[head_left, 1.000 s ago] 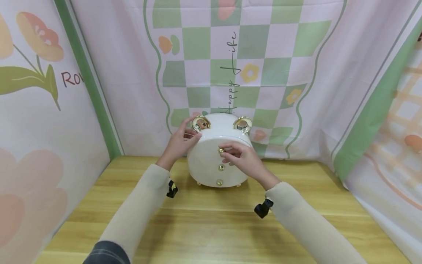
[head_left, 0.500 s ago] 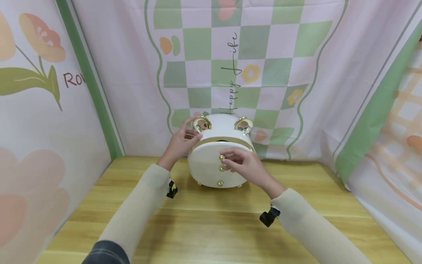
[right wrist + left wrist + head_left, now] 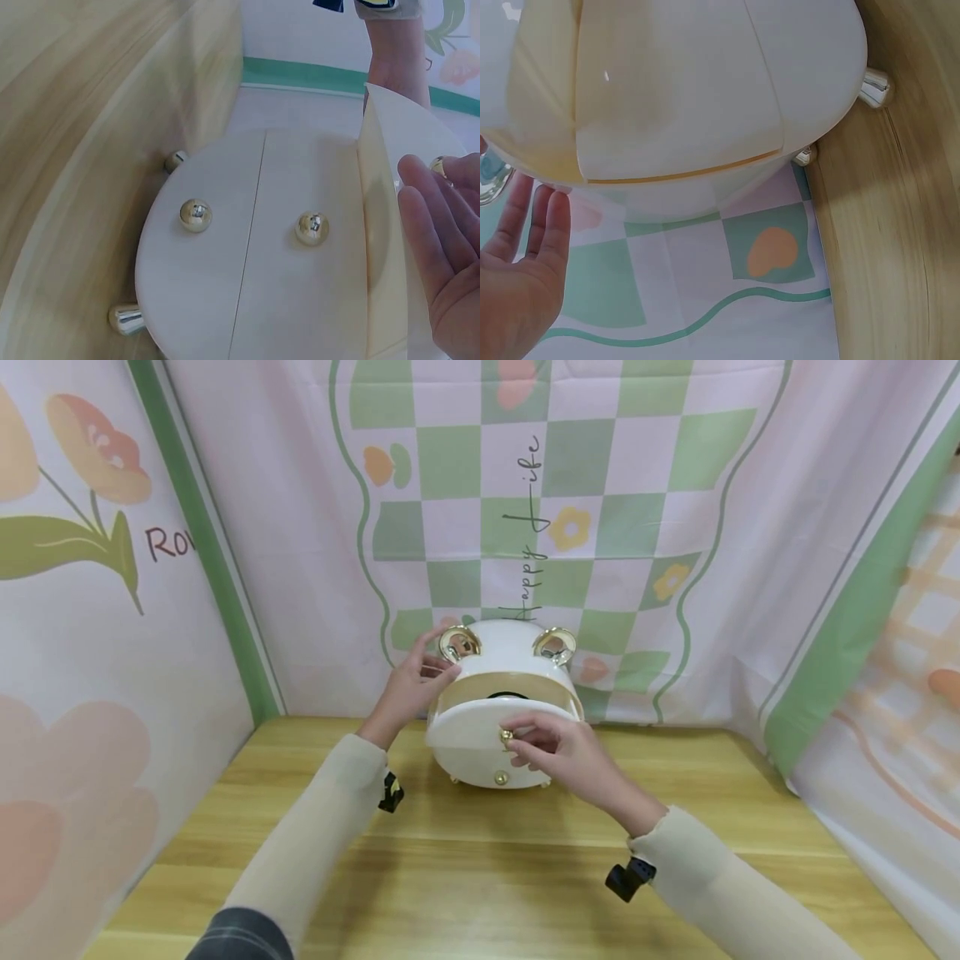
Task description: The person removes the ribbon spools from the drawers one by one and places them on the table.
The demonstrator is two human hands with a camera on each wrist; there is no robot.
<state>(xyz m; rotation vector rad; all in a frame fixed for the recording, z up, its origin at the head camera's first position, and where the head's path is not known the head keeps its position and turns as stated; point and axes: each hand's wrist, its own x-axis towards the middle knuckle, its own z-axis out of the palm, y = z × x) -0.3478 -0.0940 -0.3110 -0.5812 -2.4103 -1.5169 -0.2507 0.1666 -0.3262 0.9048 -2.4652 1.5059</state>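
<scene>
A white, rounded desktop drawer cabinet (image 3: 506, 643) with gold ear shapes (image 3: 555, 646) stands on the table. Its top drawer (image 3: 465, 722) is pulled out toward me, its cream inner side showing. With thumb and fingers, my right hand (image 3: 570, 753) pinches that drawer's gold knob (image 3: 506, 737). Two lower knobs, the middle one (image 3: 312, 228) and the bottom one (image 3: 196, 215), sit on closed drawers in the right wrist view. My left hand (image 3: 408, 693) rests against the cabinet's upper left side, beside the left ear (image 3: 459, 643), fingers extended. Inside the drawer shows a dark curved edge (image 3: 508, 695); the rest is hidden.
The wooden table (image 3: 480, 877) stretches in front of the cabinet. A checkered curtain (image 3: 510, 527) hangs close behind it, with printed cloth at both sides. Short gold feet (image 3: 126, 319) hold the cabinet off the tabletop.
My right hand has drawn the top drawer from closed to well out, moving toward me and down in the head view. The left hand has stayed at the cabinet's side.
</scene>
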